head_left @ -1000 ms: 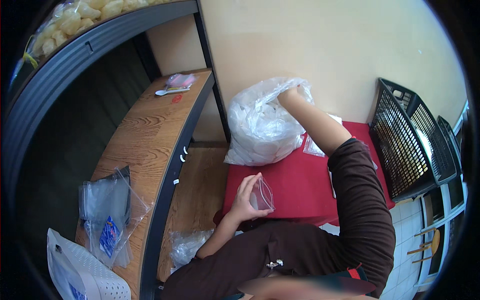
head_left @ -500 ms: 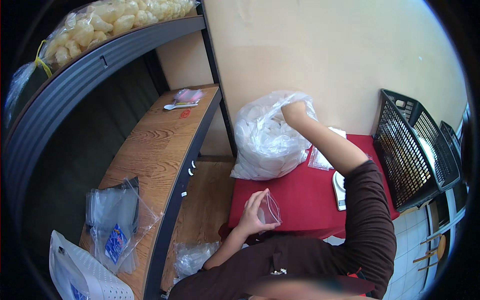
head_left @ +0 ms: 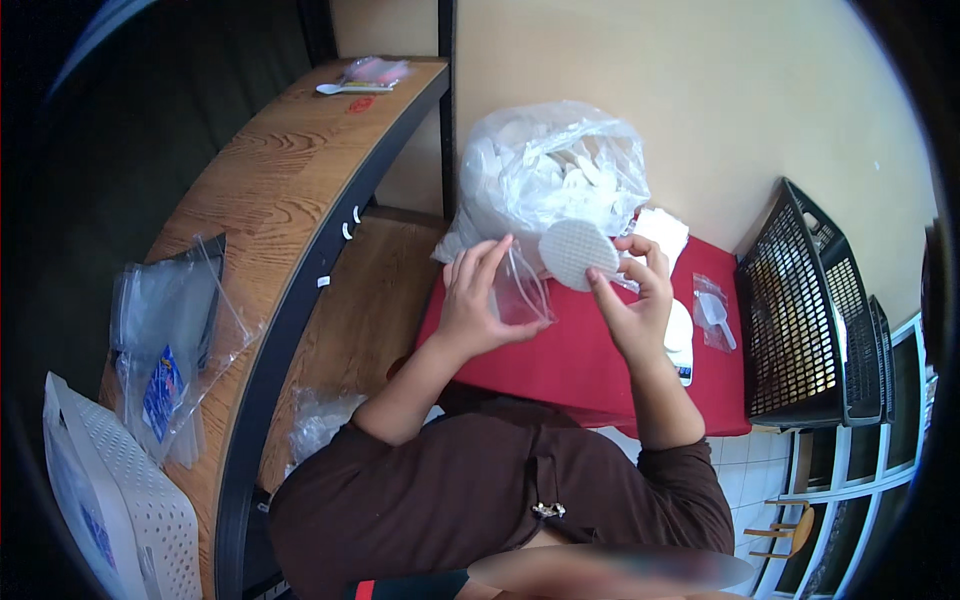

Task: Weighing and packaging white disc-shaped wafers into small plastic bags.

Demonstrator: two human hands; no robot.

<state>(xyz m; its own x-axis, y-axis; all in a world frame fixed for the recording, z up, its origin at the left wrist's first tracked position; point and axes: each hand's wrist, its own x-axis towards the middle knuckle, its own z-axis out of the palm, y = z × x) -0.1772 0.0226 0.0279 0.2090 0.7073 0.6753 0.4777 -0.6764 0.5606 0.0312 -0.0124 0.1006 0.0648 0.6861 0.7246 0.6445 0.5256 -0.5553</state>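
Note:
My left hand (head_left: pixel 472 300) is closed on the side of a small clear plastic pouch (head_left: pixel 522 288), whose mouth gapes open toward the right. Between the thumb and fingers of my right hand (head_left: pixel 645 300) is a thin white round disc (head_left: pixel 578 254) with a grid-like texture, perhaps a raw cracker. The disc is just right of the pouch mouth, outside it. Behind both hands, a large clear plastic bag (head_left: pixel 490 165) stands open on a red-covered table (head_left: pixel 590 375), full of similar white pieces. A white scale (head_left: pixel 680 335) sits beside my right wrist, partly hidden.
White packets (head_left: pixel 662 232) and a bagged white scoop (head_left: pixel 714 312) lie at the table's right. A black crate (head_left: pixel 800 340) stands beyond them. Along the left runs a wooden shelf (head_left: pixel 250 170) with clear bags (head_left: pixel 175 320), a white spoon (head_left: pixel 350 89) and a white perforated basket (head_left: pixel 150 500).
My right hand has come out of the large bag with a white disc and moved near the pouch. My left hand still holds the pouch. The view has shifted downward.

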